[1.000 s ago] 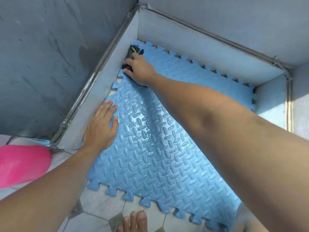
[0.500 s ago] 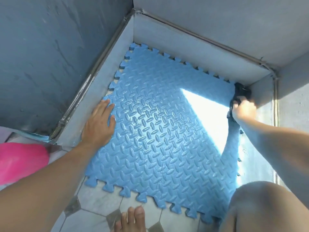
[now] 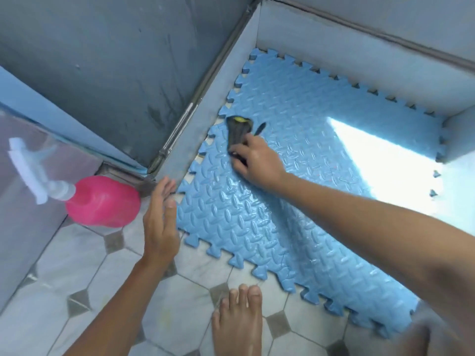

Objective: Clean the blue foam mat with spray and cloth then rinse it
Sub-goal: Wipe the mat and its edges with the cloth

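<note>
**Mat** (image 3: 295,150): Blue foam, square, with puzzle-tooth edges on every visible side. The face is embossed with small oval lozenges set crosswise. The near and middle parts look glossy and wet. A bright patch of sunlight (image 3: 380,150) falls across the far right part. The mat lies flat in a corner, its left and far edges just beside a low grey wall (image 3: 226,80). Its near edge rests on the tiled floor (image 3: 77,278).

**Cloth** (image 3: 239,129): Dark, nearly black, with a small yellow mark at the far end. It lies on the mat close to the left edge, with one thin end sticking out to the right.

**Right hand** (image 3: 257,160): The fingers are curled over the near end of the cloth, gripping it and holding it down on the mat. The arm reaches in from the lower right.

**Left hand** (image 3: 160,222): The fingers are straight and close together, and it holds nothing. It is placed just beside the mat's left edge, over the tiles. It is somewhat blurred, so contact with the floor or mat cannot be told.

**Spray bottle** (image 3: 102,200): Pink body, clear neck and white trigger head, blurred. It lies on its side on the floor, left of the left hand, with its head pointing left.

**Rail** (image 3: 177,134): Metal, running along the top of the low wall's left side.

**Foot** (image 3: 239,322): Bare, on the tiles near the mat's near edge.
</note>
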The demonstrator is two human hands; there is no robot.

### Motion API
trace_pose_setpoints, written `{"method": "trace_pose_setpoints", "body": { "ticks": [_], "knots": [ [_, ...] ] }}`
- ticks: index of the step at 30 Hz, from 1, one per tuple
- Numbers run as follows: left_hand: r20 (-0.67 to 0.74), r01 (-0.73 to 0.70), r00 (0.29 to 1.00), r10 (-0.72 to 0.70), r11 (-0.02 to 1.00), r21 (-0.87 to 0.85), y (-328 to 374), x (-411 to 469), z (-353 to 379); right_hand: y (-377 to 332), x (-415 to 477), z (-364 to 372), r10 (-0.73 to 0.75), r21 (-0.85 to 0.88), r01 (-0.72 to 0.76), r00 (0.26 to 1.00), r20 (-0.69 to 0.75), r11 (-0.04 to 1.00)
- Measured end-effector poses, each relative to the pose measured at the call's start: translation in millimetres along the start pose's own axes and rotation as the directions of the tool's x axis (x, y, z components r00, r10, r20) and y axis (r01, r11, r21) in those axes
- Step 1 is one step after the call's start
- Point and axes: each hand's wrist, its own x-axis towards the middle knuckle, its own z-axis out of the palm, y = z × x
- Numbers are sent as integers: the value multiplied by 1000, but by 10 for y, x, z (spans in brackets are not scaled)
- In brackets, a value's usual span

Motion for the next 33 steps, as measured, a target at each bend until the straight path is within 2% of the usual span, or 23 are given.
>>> {"method": "trace_pose_setpoints", "body": {
  "ticks": [2,5,7,8,9,10,12,14,15,16,17,19,21,24,26,27,29,31,33],
  "knots": [
    [-38,-38,999,37,999,-18,35,5,-40,-534,-255,244,-244,76,236,962,119,969],
    [-42,-74,996,72,996,-46,64,56,-55,-891,-721,411,-600,174,575,753,270,800],
    [-39,-75,997,73,996,-46,95,84,-31,-765,-906,355,-694,171,678,656,297,715],
    [-30,-82,996,81,996,-41,115,102,-5,-626,-929,291,-704,155,695,644,300,702],
    [-12,-90,996,90,995,-33,142,131,30,-453,-907,206,-688,140,683,661,301,717],
    [11,-100,995,100,995,-11,167,171,79,-245,-846,113,-646,112,645,706,292,756],
    [72,-118,991,113,990,73,215,274,225,238,-664,-126,-457,9,467,860,226,884],
    [145,-139,983,117,979,152,257,412,425,822,-523,-426,-146,-98,152,987,70,983],
    [179,-161,976,127,968,192,273,502,538,1134,-504,-593,28,-137,-30,999,-18,990],
    [211,-198,966,149,952,235,279,611,653,1441,-534,-758,209,-162,-223,973,-96,961],
    [243,-248,953,182,928,278,271,734,762,1747,-614,-887,389,-170,-414,907,-162,894],
    [302,-338,924,234,868,364,225,995,961,2281,-873,-1096,671,-151,-716,694,-260,682],
    [329,-374,914,237,807,458,161,1199,1133,2668,-1102,-1256,823,-125,-876,481,-304,466],
    [312,-378,922,230,716,586,32,1275,1283,3005,-1139,-1412,919,-68,-967,255,-300,246],
    [309,-385,920,240,691,612,-14,1284,1304,3061,-979,-1399,932,-64,-982,188,-310,177],
    [311,-386,920,239,689,613,-14,1286,1299,3030,-850,-1354,925,-58,-979,204,-321,196],
    [306,-380,923,234,689,617,0,1301,1289,2893,-470,-1205,889,-98,-949,314,-333,299],
    [301,-371,926,228,696,615,10,1310,1283,2622,90,-1051,871,-128,-920,391,-298,370],
    [295,-362,929,223,712,601,16,1301,1264,2208,662,-867,827,-97,-857,514,-230,506]
  ]
}}
